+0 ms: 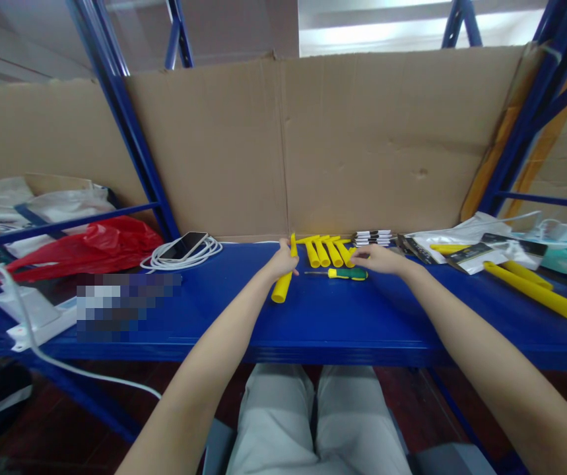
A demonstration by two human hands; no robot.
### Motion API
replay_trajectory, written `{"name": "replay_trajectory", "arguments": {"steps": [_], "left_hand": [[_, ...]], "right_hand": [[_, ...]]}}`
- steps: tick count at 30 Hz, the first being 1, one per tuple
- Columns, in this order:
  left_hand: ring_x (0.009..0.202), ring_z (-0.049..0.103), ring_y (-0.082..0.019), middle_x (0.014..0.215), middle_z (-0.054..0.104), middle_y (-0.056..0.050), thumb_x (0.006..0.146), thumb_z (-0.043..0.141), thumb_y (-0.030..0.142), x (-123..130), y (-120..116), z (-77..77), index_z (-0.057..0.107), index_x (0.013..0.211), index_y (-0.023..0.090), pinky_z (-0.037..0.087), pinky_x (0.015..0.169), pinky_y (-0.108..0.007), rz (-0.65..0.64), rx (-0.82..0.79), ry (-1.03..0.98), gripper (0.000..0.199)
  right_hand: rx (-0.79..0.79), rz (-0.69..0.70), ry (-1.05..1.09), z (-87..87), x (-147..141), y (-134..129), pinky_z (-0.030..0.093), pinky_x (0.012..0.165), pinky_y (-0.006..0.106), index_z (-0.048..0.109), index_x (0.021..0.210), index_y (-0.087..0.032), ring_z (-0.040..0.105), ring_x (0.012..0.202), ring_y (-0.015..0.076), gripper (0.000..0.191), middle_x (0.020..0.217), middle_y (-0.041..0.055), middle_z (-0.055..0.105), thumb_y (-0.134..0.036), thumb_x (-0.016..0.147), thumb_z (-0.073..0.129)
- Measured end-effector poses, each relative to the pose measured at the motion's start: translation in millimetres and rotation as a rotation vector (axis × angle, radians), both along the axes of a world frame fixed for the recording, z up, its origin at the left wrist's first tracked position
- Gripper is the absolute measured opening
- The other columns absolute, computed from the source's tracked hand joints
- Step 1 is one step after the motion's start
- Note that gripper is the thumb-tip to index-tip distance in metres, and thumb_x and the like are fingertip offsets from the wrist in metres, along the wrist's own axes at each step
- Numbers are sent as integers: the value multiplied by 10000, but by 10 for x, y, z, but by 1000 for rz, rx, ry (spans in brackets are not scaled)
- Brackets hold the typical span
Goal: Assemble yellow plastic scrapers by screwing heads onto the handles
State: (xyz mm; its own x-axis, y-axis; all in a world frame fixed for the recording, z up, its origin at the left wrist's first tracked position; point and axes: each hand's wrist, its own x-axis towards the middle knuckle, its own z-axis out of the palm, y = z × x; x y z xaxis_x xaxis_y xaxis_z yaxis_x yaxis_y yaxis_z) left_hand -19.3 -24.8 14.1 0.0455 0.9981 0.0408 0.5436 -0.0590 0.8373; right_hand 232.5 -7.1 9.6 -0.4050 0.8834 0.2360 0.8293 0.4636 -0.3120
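A yellow tool [281,288] with a hollow, tube-like handle is gripped in the left hand [282,261] at a blue workbench [204,307], just left of the tip of a green-and-yellow screwdriver [347,273]. The fingers close around the tool's upper part, and its open round end slants down toward the wearer, nearer than the screwdriver. The screwdriver itself lies flat, shaft to the left, handle to the right. Just beyond it, four more yellow pieces [321,253] rest side by side in a slanted row, open ends toward the wearer. The right hand [379,258] reaches in above the screwdriver's handle, fingertips at the rightmost piece of that row; whether they pinch it or only touch it cannot be told. Beyond the screwdriver's handle, to the right, sits a stack of black-and-white packs [372,238]. Farther right of the screwdriver lie plastic packets [478,256] and long yellow tubes [535,290]. Well to its left, a phone [183,246] rests on a coiled white cable [210,249], with a red plastic bag [92,247] farther out and a white power strip [48,323] nearer the wearer. A cardboard panel [372,145] stands upright beyond the screwdriver, backing the bench between blue metal posts [132,135]
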Motion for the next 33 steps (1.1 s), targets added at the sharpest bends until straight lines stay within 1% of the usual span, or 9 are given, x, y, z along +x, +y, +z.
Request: {"name": "replay_trajectory", "arguments": {"steps": [2,4,8,12,15,20,25,29,33], "left_hand": [[385,510,-75,750,546,-7,834,421,94,2,11,-8,198,1203,169,426,402,-182,4,2,9,438],[389,512,-76,758,554,-11,834,424,93,2,28,-16,189,1207,168,441,417,-191,9,1,17,447],[385,507,-69,766,575,-22,846,423,109,7,39,-15,184,1212,164,445,432,-195,19,-9,13,441],[373,496,-61,794,577,-32,852,417,113,10,31,-9,182,1214,157,420,402,-182,5,10,-12,434],[372,495,-58,813,580,-38,850,419,113,-5,35,-15,185,1217,158,408,390,-176,2,4,-11,437],[384,515,-64,811,582,-30,847,441,129,-29,56,-31,214,1211,170,403,387,-169,-25,35,-16,431],[402,527,-65,785,602,-22,843,467,139,-14,59,-23,245,1187,183,384,388,-150,-79,112,-12,412],[400,521,-52,790,613,-12,855,455,130,31,36,-12,238,1169,197,378,388,-139,-136,167,-97,388],[381,512,-49,789,606,-2,853,461,112,93,3,-11,222,1148,204,372,369,-145,-184,136,-223,391]], "right_hand": [[-57,120,-28,-15,-125,-50,458,724,251,689,859,-156,624,807,177,279,884,55,700,-372,795,525],[-77,159,-85,-45,-211,-76,456,743,275,692,885,-155,621,837,200,300,916,70,697,-400,766,566],[-37,103,-173,-110,-299,-84,444,784,303,673,950,-165,605,921,234,297,1014,93,674,-366,740,608],[-10,101,-185,-117,-305,-106,440,733,285,622,932,-171,605,864,215,215,964,88,669,-290,755,589],[41,71,-139,-85,-264,-121,433,694,274,572,921,-168,600,802,200,185,920,90,655,-268,765,574],[175,-12,-8,-50,-224,-101,418,670,266,527,901,-169,591,767,189,140,863,82,642,-238,781,543],[256,-11,54,-63,-264,-89,403,632,258,511,861,-186,579,718,180,116,799,58,631,-232,764,553],[292,-17,94,-62,-267,-78,390,604,255,494,842,-192,564,684,173,105,772,49,616,-234,760,543],[313,-28,127,-64,-231,-53,381,585,255,482,823,-202,557,670,173,93,748,41,605,-245,758,533]]}}
